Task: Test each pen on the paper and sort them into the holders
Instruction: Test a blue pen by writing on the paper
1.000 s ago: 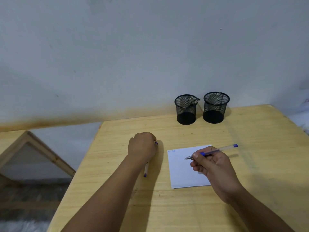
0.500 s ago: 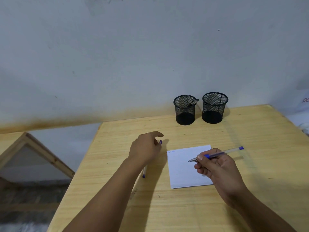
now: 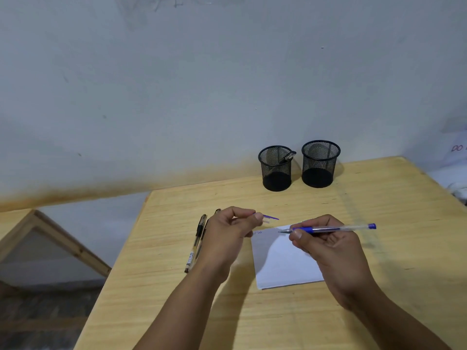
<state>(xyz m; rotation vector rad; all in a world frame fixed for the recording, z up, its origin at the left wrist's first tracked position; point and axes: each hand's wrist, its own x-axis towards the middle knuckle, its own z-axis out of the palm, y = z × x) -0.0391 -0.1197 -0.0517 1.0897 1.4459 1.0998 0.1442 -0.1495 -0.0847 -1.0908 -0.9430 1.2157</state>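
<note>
My right hand (image 3: 331, 251) grips an uncapped blue pen (image 3: 336, 228), tip pointing left just above the top edge of a white paper (image 3: 280, 263) that bears small blue scribbles at its top left corner. My left hand (image 3: 227, 236) pinches the clear pen cap with a blue clip (image 3: 269, 218), held a short way left of the pen tip. Two black pens (image 3: 195, 243) lie side by side on the table, partly hidden behind my left hand. Two black mesh holders stand at the back: the left holder (image 3: 276, 169) has one pen in it, while the right holder (image 3: 319, 164) looks empty.
The wooden table (image 3: 379, 261) ends at its left edge near the black pens, with a drop to the floor and a wooden frame (image 3: 63, 238) beyond. A grey wall runs close behind the holders. White items (image 3: 457, 178) lie off the table's far right.
My left hand lifted off the table with the cap pinched, uncovering the two black pens. My right hand with the blue pen shifted slightly right. The camera view tilted a little.
</note>
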